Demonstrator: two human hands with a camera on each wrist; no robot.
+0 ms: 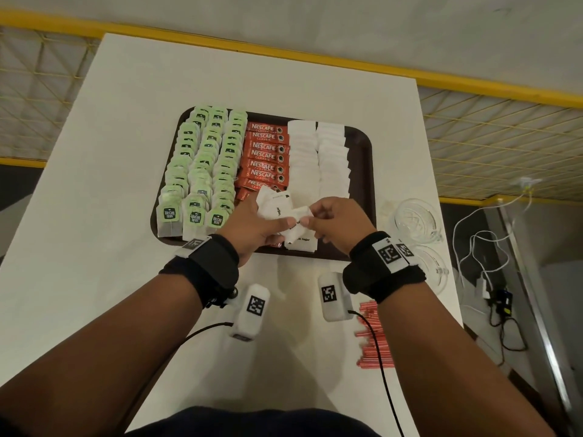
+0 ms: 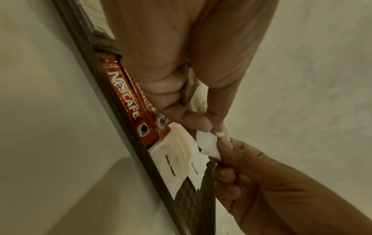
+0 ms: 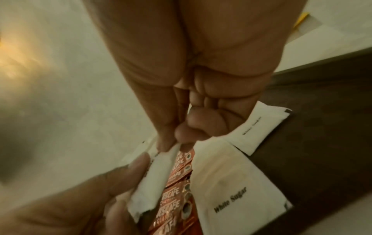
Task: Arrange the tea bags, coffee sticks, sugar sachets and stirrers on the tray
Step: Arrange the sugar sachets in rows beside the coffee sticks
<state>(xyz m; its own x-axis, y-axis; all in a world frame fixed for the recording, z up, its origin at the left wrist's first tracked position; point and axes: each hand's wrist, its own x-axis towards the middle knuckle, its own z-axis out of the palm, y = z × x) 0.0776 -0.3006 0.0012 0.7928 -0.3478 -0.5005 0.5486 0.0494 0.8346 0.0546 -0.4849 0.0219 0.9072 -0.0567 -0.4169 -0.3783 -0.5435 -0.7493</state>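
- Standing on a white table (image 1: 104, 171), the dark brown tray (image 1: 362, 171) is the landmark; behind the table runs a yellow-edged wire-mesh barrier (image 1: 492, 137).
- Across the tray lie green tea bags (image 1: 202, 162), red coffee sticks (image 1: 266, 152) and white sugar sachets (image 1: 318, 159).
- Over the tray's near edge, the left hand (image 1: 252, 228) grips a bunch of sachets, while the right hand (image 1: 339, 220) pinches one sachet (image 1: 299, 214) between thumb and fingertip.
- Right of the tray stand glass cups (image 1: 416, 222); nearer the person lie red stirrers (image 1: 373, 339).
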